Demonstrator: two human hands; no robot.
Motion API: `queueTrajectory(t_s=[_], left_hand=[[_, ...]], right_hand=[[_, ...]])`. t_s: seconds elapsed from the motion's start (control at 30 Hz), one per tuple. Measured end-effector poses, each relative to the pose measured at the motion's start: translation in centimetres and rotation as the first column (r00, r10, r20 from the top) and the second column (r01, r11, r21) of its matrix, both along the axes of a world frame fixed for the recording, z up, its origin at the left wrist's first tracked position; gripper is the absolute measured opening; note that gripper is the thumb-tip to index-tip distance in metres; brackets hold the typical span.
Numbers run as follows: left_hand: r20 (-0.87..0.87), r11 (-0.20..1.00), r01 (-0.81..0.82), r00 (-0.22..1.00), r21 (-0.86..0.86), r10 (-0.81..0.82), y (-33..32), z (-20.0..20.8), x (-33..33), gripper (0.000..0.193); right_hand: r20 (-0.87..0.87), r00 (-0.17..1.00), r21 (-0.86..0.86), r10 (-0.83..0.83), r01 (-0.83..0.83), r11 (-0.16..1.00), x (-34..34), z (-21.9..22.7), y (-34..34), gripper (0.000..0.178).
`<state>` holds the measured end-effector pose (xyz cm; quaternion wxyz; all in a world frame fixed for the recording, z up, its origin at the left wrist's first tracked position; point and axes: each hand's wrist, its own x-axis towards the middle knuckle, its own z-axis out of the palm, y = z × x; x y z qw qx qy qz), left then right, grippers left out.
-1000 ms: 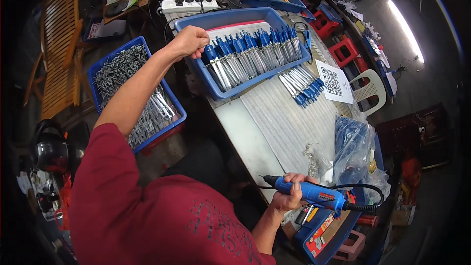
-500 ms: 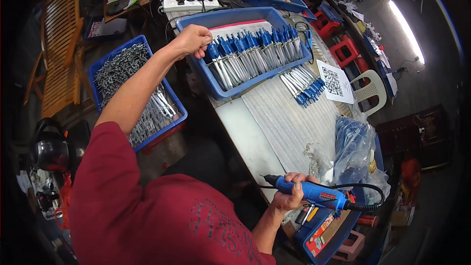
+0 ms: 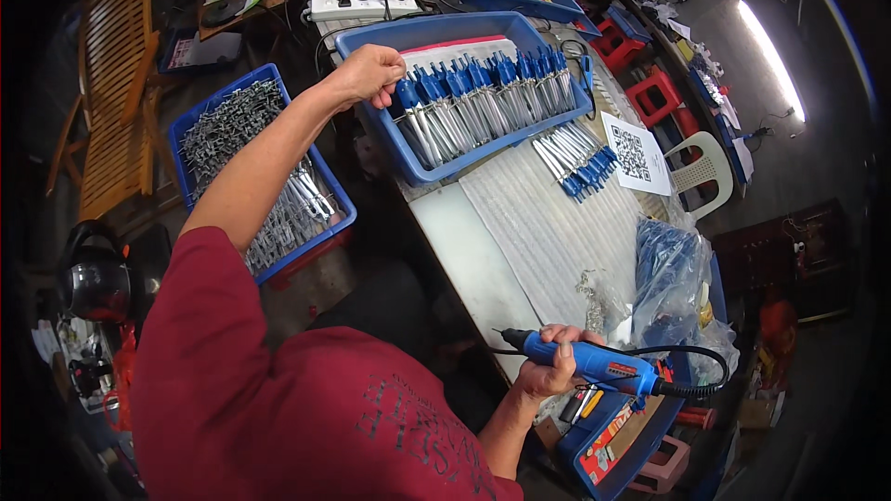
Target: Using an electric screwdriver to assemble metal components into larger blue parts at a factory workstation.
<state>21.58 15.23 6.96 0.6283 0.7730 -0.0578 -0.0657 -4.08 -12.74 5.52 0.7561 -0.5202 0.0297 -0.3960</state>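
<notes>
My left hand (image 3: 371, 76), its fingers pinched together, is over the left end of a long blue tray (image 3: 445, 167). The fingertips are right beside the blue end of the leftmost of many slim silver rods with blue ends (image 3: 483, 102), standing in a row in the tray. What the fingers pinch, if anything, is hidden. Lower right, my right hand (image 3: 549, 369) is wrapped round a blue electric screwdriver (image 3: 603, 366), its dark bit pointing left and a black cord leaving its rear. More blue-ended rods (image 3: 577, 162) lie in a group on the table.
Left of the table, a blue bin (image 3: 339, 223) holds many grey metal parts. A white foam sheet (image 3: 557, 241) covers part of the table. A printed sheet (image 3: 636, 156), clear plastic bags (image 3: 668, 269) and a power strip (image 3: 362, 7) with tangled cords lie around it.
</notes>
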Motion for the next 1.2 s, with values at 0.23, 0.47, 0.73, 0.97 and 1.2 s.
queueTrajectory(t_s=[0.23, 0.47, 0.73, 0.97, 1.2], left_hand=[[0.017, 0.998, -0.061, 0.998, 0.005, 0.061, -0.4, -0.7, 0.5, 0.012], [0.021, 0.997, -0.077, 0.997, 0.022, 0.076, -0.4, -0.8, 0.6, 0.013], [0.021, 0.999, -0.051, 0.998, 0.015, 0.051, -0.2, -0.9, 0.5, 0.015], [0.014, 0.998, -0.067, 0.998, 0.021, 0.067, -0.5, -0.9, 0.1, 0.017], [0.035, 0.995, -0.101, 0.994, 0.012, 0.1, -0.6, -1.5, 0.2, 0.015]], right_hand=[[-0.006, 1.0, 0.015, 0.01, -0.01, 1.0, 0.1, -0.1, 0.0, 0.039], [-0.014, 1.0, 0.025, -0.002, 0.002, 1.0, 0.1, 0.0, 0.1, 0.039], [-0.009, 1.0, 0.011, -0.001, 0.001, 1.0, 0.1, -0.2, -0.1, 0.039], [-0.007, 1.0, 0.003, -0.005, 0.005, 1.0, 0.1, -0.2, -0.1, 0.04], [-0.005, 1.0, 0.012, 0.009, -0.009, 1.0, 0.1, -0.3, 0.1, 0.04]])
